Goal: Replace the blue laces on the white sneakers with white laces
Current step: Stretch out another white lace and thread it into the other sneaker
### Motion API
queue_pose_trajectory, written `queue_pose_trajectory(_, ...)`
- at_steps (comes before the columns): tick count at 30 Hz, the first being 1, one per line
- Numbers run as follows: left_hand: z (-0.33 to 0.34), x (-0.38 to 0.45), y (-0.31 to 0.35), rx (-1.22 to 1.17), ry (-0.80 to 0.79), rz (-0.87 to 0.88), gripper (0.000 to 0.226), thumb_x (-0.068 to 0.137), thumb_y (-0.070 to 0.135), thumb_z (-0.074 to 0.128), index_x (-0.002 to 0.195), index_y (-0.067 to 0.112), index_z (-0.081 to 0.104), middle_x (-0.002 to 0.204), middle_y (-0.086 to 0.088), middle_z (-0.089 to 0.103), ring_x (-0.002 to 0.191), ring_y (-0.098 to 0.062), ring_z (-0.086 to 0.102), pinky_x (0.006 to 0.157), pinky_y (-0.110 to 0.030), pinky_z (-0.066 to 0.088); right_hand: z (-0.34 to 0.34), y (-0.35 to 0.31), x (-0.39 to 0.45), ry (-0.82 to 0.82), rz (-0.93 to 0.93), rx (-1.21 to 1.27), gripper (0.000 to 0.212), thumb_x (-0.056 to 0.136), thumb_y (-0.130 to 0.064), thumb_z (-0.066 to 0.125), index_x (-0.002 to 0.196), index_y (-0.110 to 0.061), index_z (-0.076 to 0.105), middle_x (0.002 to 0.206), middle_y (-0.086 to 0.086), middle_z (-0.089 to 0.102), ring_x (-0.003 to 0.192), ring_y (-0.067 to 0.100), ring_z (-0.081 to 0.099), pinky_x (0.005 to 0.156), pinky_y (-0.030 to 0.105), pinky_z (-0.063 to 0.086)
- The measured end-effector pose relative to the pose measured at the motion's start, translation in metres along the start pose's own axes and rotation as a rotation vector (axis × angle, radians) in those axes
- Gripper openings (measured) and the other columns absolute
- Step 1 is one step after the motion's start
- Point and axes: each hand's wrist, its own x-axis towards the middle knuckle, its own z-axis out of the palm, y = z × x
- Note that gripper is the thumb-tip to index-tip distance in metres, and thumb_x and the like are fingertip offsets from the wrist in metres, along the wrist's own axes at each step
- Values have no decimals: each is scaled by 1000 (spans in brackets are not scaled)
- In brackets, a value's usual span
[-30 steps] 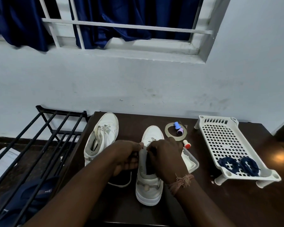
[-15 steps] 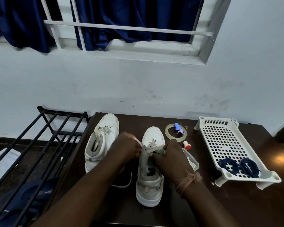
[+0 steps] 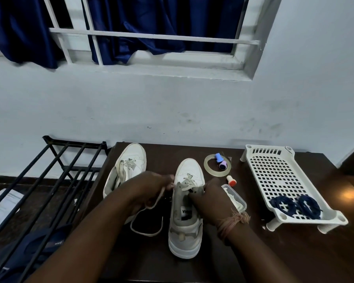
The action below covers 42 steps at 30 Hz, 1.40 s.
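Two white sneakers stand on a dark wooden table (image 3: 294, 252). The near sneaker (image 3: 185, 231) points away from me and has a white lace (image 3: 146, 231) partly threaded, with a loose loop trailing onto the table at its left. My left hand (image 3: 149, 186) pinches that lace just left of the eyelets. My right hand (image 3: 209, 198) grips the sneaker's right collar and tongue. The second sneaker (image 3: 129, 164) lies behind my left hand, with a white lace in it. Two coiled blue laces (image 3: 294, 205) lie in a white perforated tray (image 3: 274, 172) at the right.
A tape ring (image 3: 207, 167) with two small spools, a red-capped item (image 3: 232, 180) and a clear plastic box (image 3: 236, 198) sit between the sneaker and the tray. A black metal rack (image 3: 49, 180) stands left of the table. A wall with a window rises behind.
My hands have moved apart from over the tongue; the left one pulled the white lace out to the left, the right one shifted onto the sneaker's right side.
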Motion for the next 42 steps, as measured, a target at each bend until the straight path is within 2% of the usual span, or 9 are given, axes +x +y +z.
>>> queue_pose_trajectory(6,-7,-1,16,-1046,24,116,44,104,45,46,71,16,50,64,-1,58,56,-15,62,61,-30,59,4,-2,-1,38,-16,5,39,87,-25,66,108,-5,40,81,6,64,72,23,68,67,41,59)
queue_pose_trajectory(8,-8,3,7,-756,104,62,42,105,48,45,75,18,47,57,2,45,41,-10,37,42,-19,38,4,-1,0,38,-24,-16,36,87,-24,64,108,-6,41,82,5,63,72,19,65,64,34,55)
queue_pose_trajectory(15,4,3,-4,366,119,4,51,94,57,60,72,12,69,58,-1,55,48,-13,46,55,-24,35,2,-1,-3,76,-31,-128,32,89,-20,62,112,-5,46,87,5,64,69,15,57,56,23,41)
queue_pose_trajectory(18,4,0,1,-76,90,50,48,91,56,65,73,12,70,64,-13,64,54,-16,57,63,-24,44,-1,-1,-4,107,-29,-209,28,91,-22,60,111,-6,47,80,-1,55,57,5,44,46,16,27)
queue_pose_trajectory(24,19,2,11,-936,-10,34,48,96,50,59,71,10,50,67,-7,59,69,-25,66,90,-42,53,6,-3,-5,110,-50,-251,36,88,-30,57,112,-5,48,97,9,65,78,19,62,68,25,49)
queue_pose_trajectory(27,20,9,7,-1070,32,15,52,97,49,57,62,17,36,53,-1,35,47,-16,41,77,-39,50,1,0,-5,108,-66,-210,27,93,-21,57,112,-6,46,74,-5,51,55,0,39,41,13,31)
queue_pose_trajectory(32,17,19,1,-1156,73,-52,51,102,47,51,64,19,33,49,3,25,44,-13,24,56,-30,42,4,2,-3,100,-88,-176,29,90,-17,58,114,-5,46,76,-3,50,56,2,39,45,16,22)
queue_pose_trajectory(39,23,21,-16,-122,280,242,4,93,20,69,96,20,67,79,-1,63,64,-11,60,67,-29,50,-3,-1,-6,81,-170,-118,25,94,-18,57,112,-4,45,91,2,62,57,0,41,44,10,36)
queue_pose_trajectory(42,21,19,-20,390,342,305,3,71,48,68,73,46,67,79,6,64,74,-10,64,78,-32,55,-1,-2,-5,43,-152,-33,34,89,-25,64,111,-7,45,94,6,66,74,14,60,50,15,33)
